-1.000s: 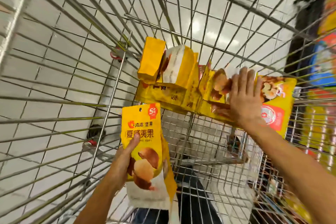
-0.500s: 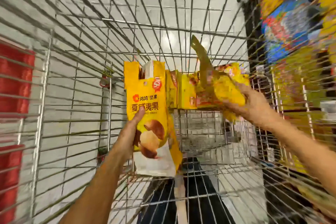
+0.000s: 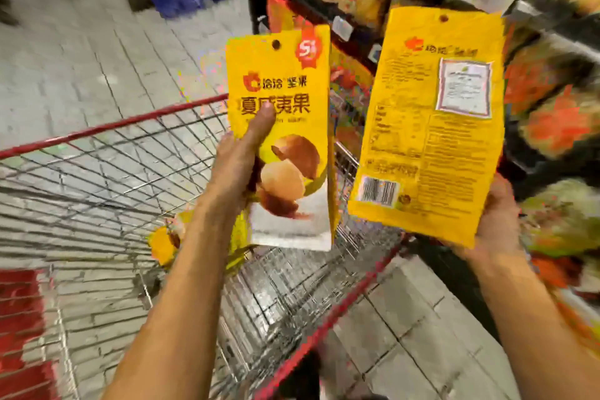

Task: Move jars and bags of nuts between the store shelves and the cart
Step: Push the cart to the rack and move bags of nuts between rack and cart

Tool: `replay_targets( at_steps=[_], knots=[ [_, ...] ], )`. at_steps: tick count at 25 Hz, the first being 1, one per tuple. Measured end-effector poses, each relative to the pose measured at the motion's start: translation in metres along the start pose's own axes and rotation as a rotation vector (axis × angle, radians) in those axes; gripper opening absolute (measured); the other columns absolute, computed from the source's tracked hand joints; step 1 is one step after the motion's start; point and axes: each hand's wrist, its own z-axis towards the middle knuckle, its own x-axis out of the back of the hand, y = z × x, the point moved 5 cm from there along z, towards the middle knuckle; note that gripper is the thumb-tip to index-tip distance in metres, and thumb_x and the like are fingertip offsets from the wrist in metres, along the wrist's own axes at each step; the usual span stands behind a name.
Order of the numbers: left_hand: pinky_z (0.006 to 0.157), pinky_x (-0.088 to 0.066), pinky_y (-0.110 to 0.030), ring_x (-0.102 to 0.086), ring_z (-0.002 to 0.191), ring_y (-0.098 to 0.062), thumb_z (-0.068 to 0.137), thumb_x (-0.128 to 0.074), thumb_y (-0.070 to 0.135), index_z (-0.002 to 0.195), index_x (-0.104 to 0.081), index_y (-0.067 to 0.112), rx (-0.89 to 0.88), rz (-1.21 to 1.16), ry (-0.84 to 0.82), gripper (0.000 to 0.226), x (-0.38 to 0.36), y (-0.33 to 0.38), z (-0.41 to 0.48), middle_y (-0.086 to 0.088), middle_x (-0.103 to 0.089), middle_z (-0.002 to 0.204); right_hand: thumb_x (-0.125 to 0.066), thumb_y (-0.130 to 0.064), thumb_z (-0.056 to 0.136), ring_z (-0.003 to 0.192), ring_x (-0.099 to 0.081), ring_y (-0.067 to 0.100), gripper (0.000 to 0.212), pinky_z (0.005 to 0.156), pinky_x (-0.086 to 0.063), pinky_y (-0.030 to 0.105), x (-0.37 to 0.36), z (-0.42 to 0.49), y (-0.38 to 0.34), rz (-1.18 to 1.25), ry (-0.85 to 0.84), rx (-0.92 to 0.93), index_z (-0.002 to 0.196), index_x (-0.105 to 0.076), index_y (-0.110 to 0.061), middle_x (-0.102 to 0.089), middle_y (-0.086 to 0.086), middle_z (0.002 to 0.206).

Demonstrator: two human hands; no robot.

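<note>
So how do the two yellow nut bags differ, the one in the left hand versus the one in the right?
The left-hand bag shows its front, with nut pictures and large characters; the right-hand bag shows its back, with fine print, a barcode and a white label. The left hand grips its bag from the side, thumb across the front; the right hand holds its bag at the bottom corner. The left-hand bag is over the cart, the right-hand one nearer the shelves. Both are yellow with a hang hole.

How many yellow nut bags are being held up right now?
2. One yellow nut bag, front side showing, in the left hand; one back side showing, in the right hand. More may lie in the wire cart, blurred.
</note>
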Motion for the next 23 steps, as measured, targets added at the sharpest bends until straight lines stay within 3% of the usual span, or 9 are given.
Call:
replay_targets(
  at_steps=[2, 3, 5, 7, 10, 12, 14, 19, 23],
  knots=[
    [0.048, -0.049, -0.017, -0.069, 0.060, -0.008, 0.072, -0.068, 0.058, 0.082, -0.075, 0.027, -0.067, 0.049, -0.136, 0.033, -0.066, 0.017, -0.028, 0.008, -0.074, 0.072, -0.085, -0.053, 0.050, 0.076, -0.072, 0.026, 0.049, 0.068, -0.058, 0.045, 0.040, -0.038, -0.034, 0.180, 0.023, -0.004, 0.081, -0.078, -0.016, -0.075, 0.008, 0.082],
    [0.047, -0.049, -0.018, -0.069, 0.059, -0.009, 0.068, -0.067, 0.059, 0.085, -0.074, 0.026, -0.087, 0.066, -0.193, 0.037, -0.098, 0.020, -0.045, 0.008, -0.074, 0.073, -0.067, -0.053, 0.077, 0.084, -0.070, 0.034, 0.049, 0.072, -0.056, 0.054, 0.055, -0.061, -0.049, 0.274, 0.033, -0.029, 0.100, -0.075, -0.011, -0.074, 0.016, 0.091],
    [0.047, -0.048, -0.021, -0.066, 0.055, -0.006, 0.069, -0.066, 0.060, 0.093, -0.074, 0.027, -0.117, 0.094, -0.266, 0.042, -0.159, 0.023, -0.079, 0.013, -0.071, 0.066, -0.048, -0.040, 0.094, 0.100, -0.062, 0.046, 0.055, 0.086, -0.047, 0.062, 0.088, -0.103, -0.073, 0.422, -0.024, -0.098, 0.132, -0.051, 0.000, -0.066, 0.029, 0.107],
    [0.047, -0.048, -0.019, -0.059, 0.048, -0.001, 0.078, -0.065, 0.053, 0.093, -0.073, 0.027, -0.173, 0.101, -0.325, 0.031, -0.214, 0.021, -0.112, 0.017, -0.061, 0.052, -0.075, -0.033, 0.077, 0.106, -0.061, 0.042, 0.056, 0.094, -0.045, 0.055, 0.114, -0.149, -0.102, 0.366, -0.071, -0.008, 0.118, -0.063, 0.003, -0.065, 0.027, 0.111],
    [0.038, -0.043, -0.012, -0.051, 0.038, 0.005, 0.084, -0.060, 0.050, 0.098, -0.069, 0.014, -0.207, 0.123, -0.461, 0.039, -0.302, 0.015, -0.164, 0.022, -0.063, 0.052, -0.094, -0.044, 0.023, 0.082, -0.072, 0.022, 0.066, 0.064, -0.060, 0.039, 0.176, -0.215, -0.150, 0.207, 0.123, 0.215, 0.082, -0.079, -0.018, -0.076, 0.006, 0.089],
    [0.048, -0.052, -0.019, -0.058, 0.046, 0.003, 0.078, -0.060, 0.056, 0.113, -0.064, 0.010, -0.236, 0.147, -0.555, 0.058, -0.354, 0.016, -0.194, 0.005, -0.070, 0.080, -0.090, -0.046, 0.029, 0.079, -0.072, 0.020, 0.060, 0.060, -0.059, 0.036, 0.204, -0.251, -0.180, 0.206, 0.190, 0.353, 0.081, -0.079, -0.020, -0.076, 0.003, 0.088],
    [0.076, -0.055, -0.037, -0.067, 0.070, -0.005, 0.069, -0.064, 0.062, 0.102, -0.071, 0.031, -0.270, 0.132, -0.640, 0.046, -0.400, 0.020, -0.216, 0.007, -0.075, 0.086, -0.086, -0.049, 0.033, 0.077, -0.072, 0.017, 0.054, 0.058, -0.058, 0.032, 0.230, -0.278, -0.207, 0.198, 0.260, 0.476, 0.080, -0.079, -0.022, -0.076, 0.001, 0.086],
    [0.071, -0.051, -0.035, -0.070, 0.076, -0.004, 0.060, -0.065, 0.070, 0.095, -0.072, 0.040, -0.397, 0.079, -0.756, 0.046, -0.495, 0.043, -0.242, 0.013, -0.074, 0.090, -0.087, -0.058, 0.020, 0.068, -0.072, 0.014, 0.062, 0.053, -0.056, 0.025, 0.277, -0.319, -0.273, -0.024, 0.415, 0.592, 0.072, -0.078, -0.025, -0.075, 0.000, 0.076],
    [0.083, -0.052, -0.039, -0.071, 0.091, -0.012, 0.067, -0.067, 0.056, 0.092, -0.074, 0.035, -0.401, -0.025, -0.815, 0.033, -0.555, 0.057, -0.241, 0.009, -0.075, 0.095, -0.083, -0.048, 0.030, 0.060, -0.070, 0.016, 0.044, 0.051, -0.055, 0.025, 0.308, -0.316, -0.308, -0.012, 0.467, 0.622, 0.064, -0.076, -0.020, -0.073, 0.002, 0.067]
  ],
)
